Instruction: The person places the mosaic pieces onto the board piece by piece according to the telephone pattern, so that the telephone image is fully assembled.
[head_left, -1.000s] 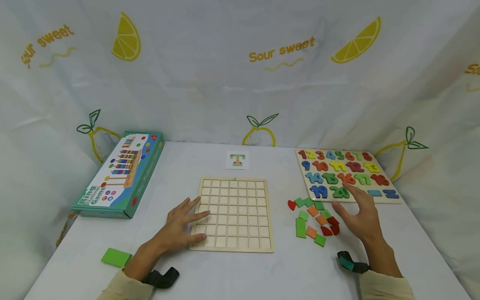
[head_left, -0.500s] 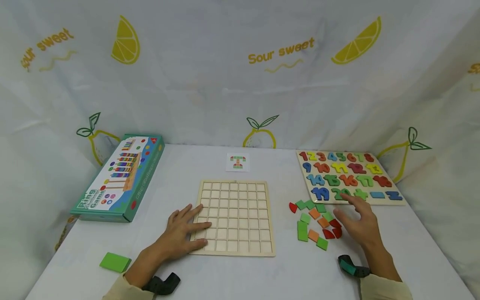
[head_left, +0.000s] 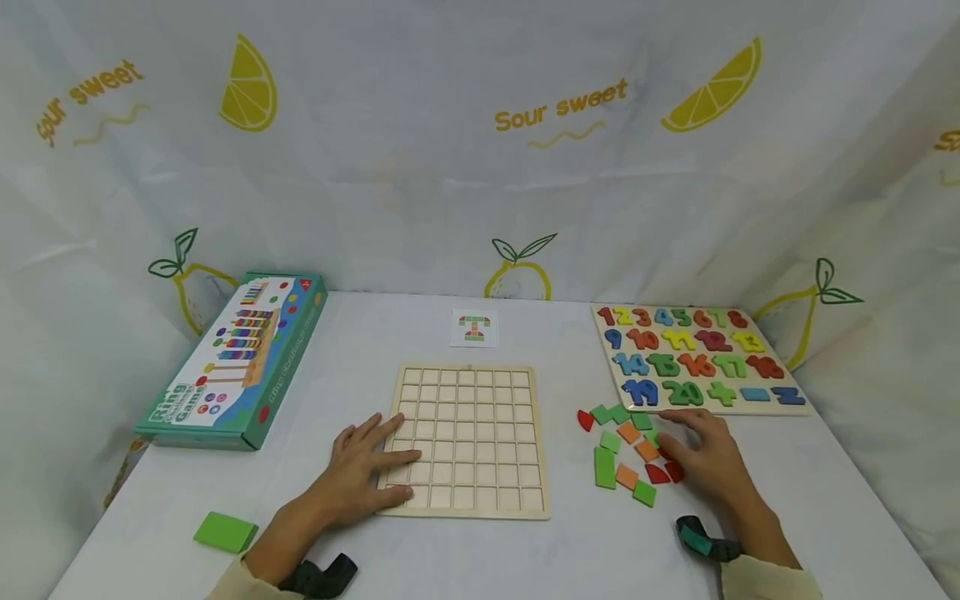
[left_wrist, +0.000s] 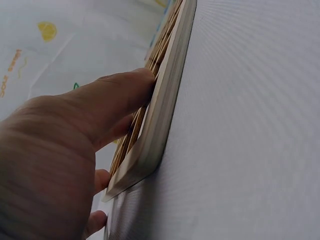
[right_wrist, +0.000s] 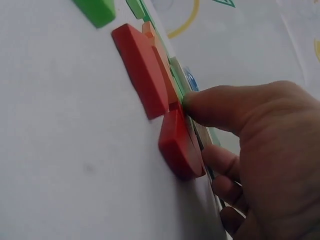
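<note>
My left hand (head_left: 356,475) rests on the left edge of a wooden grid board (head_left: 480,410), fingers spread. In the left wrist view its thumb (left_wrist: 120,92) lies on top of the board near a corner. My right hand (head_left: 708,462) is at the right side of a loose group of tiles, thumb and index finger apart around the tiles there. Near it lie a red quarter-round piece (head_left: 657,474), an orange square tile (head_left: 647,451) and a green square tile (head_left: 641,421). In the right wrist view the thumb hides part of the tiles behind two red pieces (right_wrist: 140,70).
A pattern card (head_left: 474,328) lies behind the board. At the back right is a number puzzle (head_left: 697,364); a boxed ring game (head_left: 232,362) lies at the left. A green block (head_left: 225,532) sits by the left forearm. A printed cloth (head_left: 420,167) hangs behind the table.
My right hand has come down from over the number puzzle to the tiles, uncovering the puzzle's lower row. My left hand stays on the board. The view has tilted slightly up.
</note>
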